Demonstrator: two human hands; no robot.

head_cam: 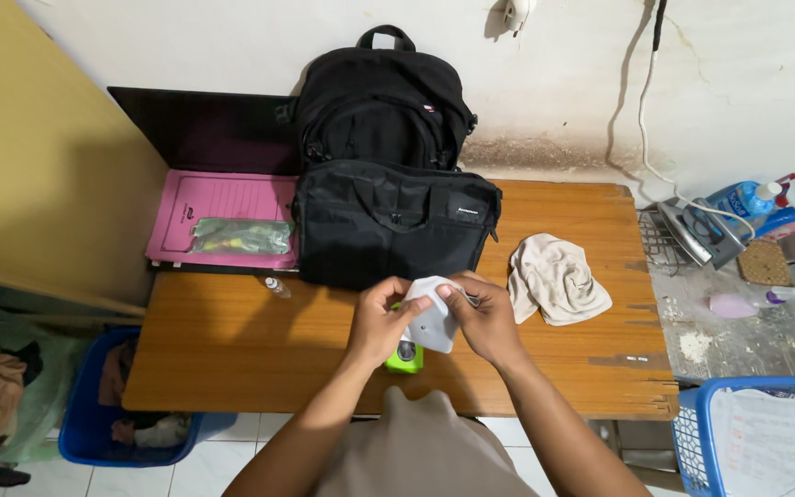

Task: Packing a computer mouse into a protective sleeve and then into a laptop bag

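Grip: we hold a small white folded cloth (434,317) between both hands, the left hand (381,322) pinching its near-left edge and the right hand (487,319) closed on its right edge, thumbs on top.
Under the grip: a bright green, rounded plastic object (404,356) sits just below the white cloth, partly covered by it; we cannot tell what it is.
How to work it, as we judge: we keep the cloth taut between the two pinches and low over the wooden table top (232,340), so the green object stays put beneath it.
Right of the grip: a crumpled beige cloth (558,278) lies near on the table.
Beyond the grip: a black fabric laptop bag (394,221) stands just behind our fingers, so we have little room to push forward.
Farther: a black backpack (381,101) leans on the wall.
Far left: a pink folder (223,207) carries a clear plastic pouch (240,236).
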